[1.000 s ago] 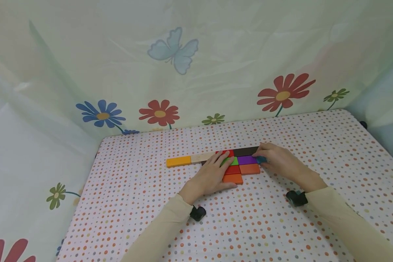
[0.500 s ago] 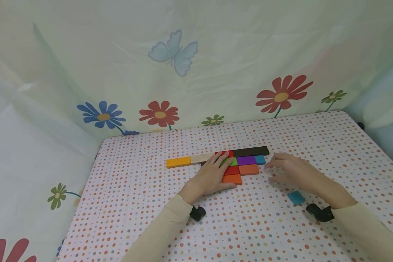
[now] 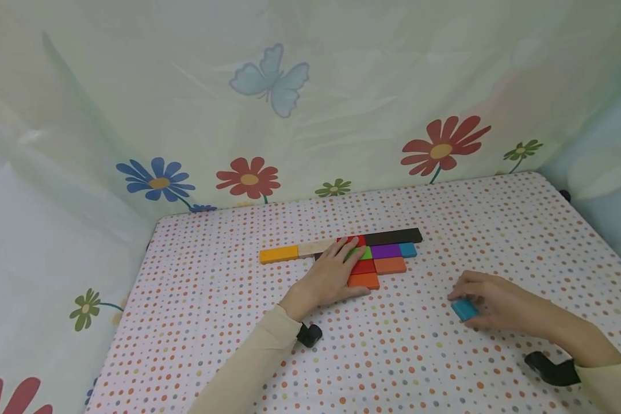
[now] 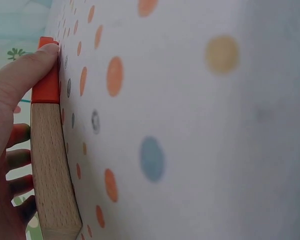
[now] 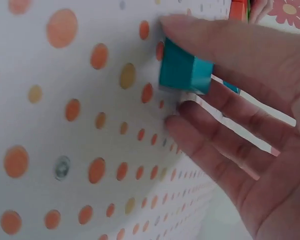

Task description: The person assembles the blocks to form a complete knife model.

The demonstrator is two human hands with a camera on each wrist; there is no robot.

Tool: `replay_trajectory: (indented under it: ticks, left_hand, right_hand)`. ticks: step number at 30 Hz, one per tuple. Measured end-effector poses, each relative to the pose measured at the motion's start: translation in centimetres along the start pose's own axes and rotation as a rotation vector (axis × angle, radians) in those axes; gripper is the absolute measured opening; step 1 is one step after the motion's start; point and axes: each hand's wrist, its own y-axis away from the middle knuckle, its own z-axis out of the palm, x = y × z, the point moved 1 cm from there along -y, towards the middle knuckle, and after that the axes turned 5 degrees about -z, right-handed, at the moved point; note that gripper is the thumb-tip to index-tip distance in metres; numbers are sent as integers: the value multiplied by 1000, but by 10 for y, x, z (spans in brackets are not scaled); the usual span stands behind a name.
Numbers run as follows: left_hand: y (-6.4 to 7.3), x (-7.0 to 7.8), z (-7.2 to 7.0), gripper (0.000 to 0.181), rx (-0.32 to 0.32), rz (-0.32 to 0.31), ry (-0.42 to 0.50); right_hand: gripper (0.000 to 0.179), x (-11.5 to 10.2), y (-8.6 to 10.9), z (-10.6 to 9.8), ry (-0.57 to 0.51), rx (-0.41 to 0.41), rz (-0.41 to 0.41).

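Flat coloured blocks lie side by side in rows on the table. My left hand [image 3: 325, 277] rests on them with its fingers spread, hiding part of the rows. In the left wrist view its thumb touches the end of an orange block [image 4: 46, 87], beside a plain wooden block [image 4: 51, 165]. To the right, apart from the rows, my right hand [image 3: 504, 302] pinches a small blue block [image 3: 464, 310] between thumb and fingers. The right wrist view shows this block [image 5: 182, 69] close to the tabletop, the other fingers loosely bent below it.
A yellow block [image 3: 279, 254] ends the back row on the left, a dark block [image 3: 393, 236] on the right. Purple [image 3: 386, 251] and light blue [image 3: 407, 249] blocks lie in front of the dark one. A flowered curtain [image 3: 362, 138] hangs behind the dotted table [image 3: 212, 299].
My right hand has left the light blue block at the row's end and moved right and nearer, taking hold of the loose blue block. My left hand stays on the rows.
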Motion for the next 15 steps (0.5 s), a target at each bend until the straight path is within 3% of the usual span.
replay_trajectory:
  ticks: [5,15]
  left_hand:
    - [0,0,-1,87,4,8,6]
    - [1,0,-2,87,5,8,9]
  right_hand:
    - [38,-2,-2,1,37,18,11]
    - [32,-17,-22,4,33,78,-73]
